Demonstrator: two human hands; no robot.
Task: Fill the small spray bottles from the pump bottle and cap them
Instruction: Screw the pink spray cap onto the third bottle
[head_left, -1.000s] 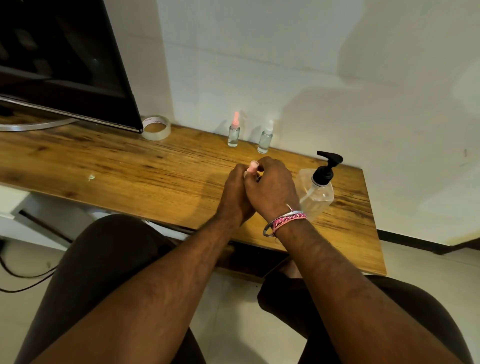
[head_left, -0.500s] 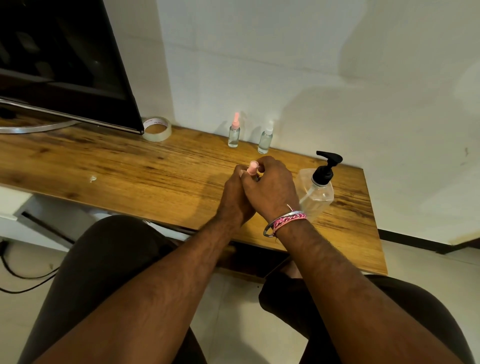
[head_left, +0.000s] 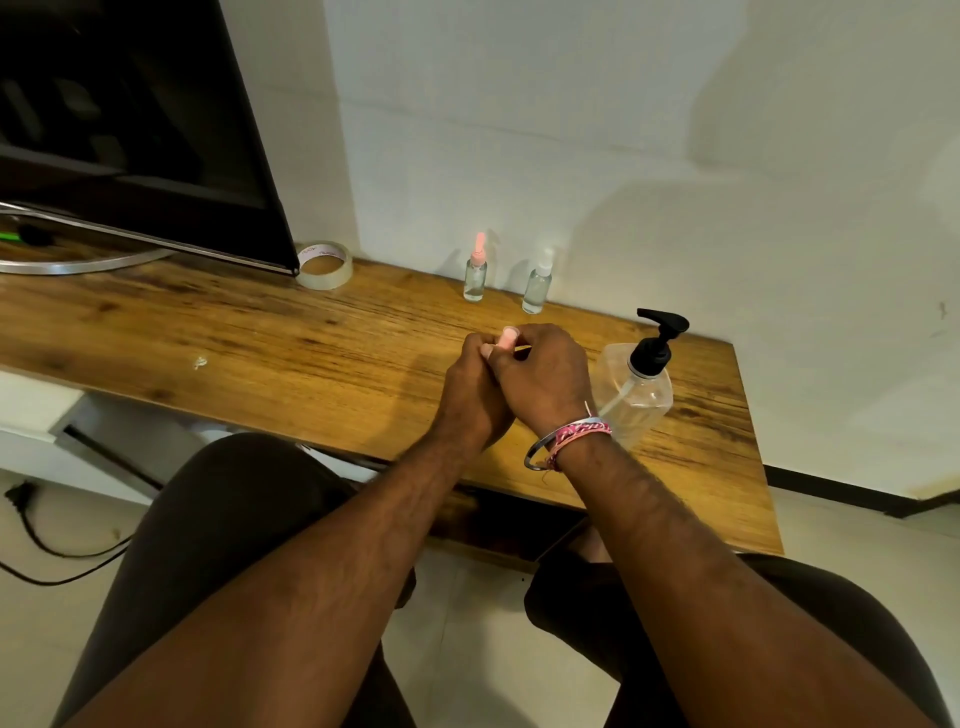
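Observation:
My left hand (head_left: 470, 387) and my right hand (head_left: 545, 376) are pressed together over the wooden desk (head_left: 260, 343). Between them they hold a small spray bottle whose pink cap (head_left: 508, 338) pokes out above the fingers; the bottle's body is hidden. My right fingers curl round the pink cap. The clear pump bottle (head_left: 636, 387) with a black pump head stands just right of my right hand. At the back by the wall stand two capped small bottles, one with a pink cap (head_left: 475, 273), one with a white cap (head_left: 538, 283).
A roll of tape (head_left: 323, 264) lies near the wall, next to a dark monitor (head_left: 130, 119) on a silver stand. A small white scrap (head_left: 200, 362) lies on the desk at the left. The desk's right end is at about (head_left: 748, 441). My knees are below its front edge.
My hands stay together at the same spot on the desk. The pink cap has turned slightly between my fingers. The bottles at the back and the pump bottle have not moved.

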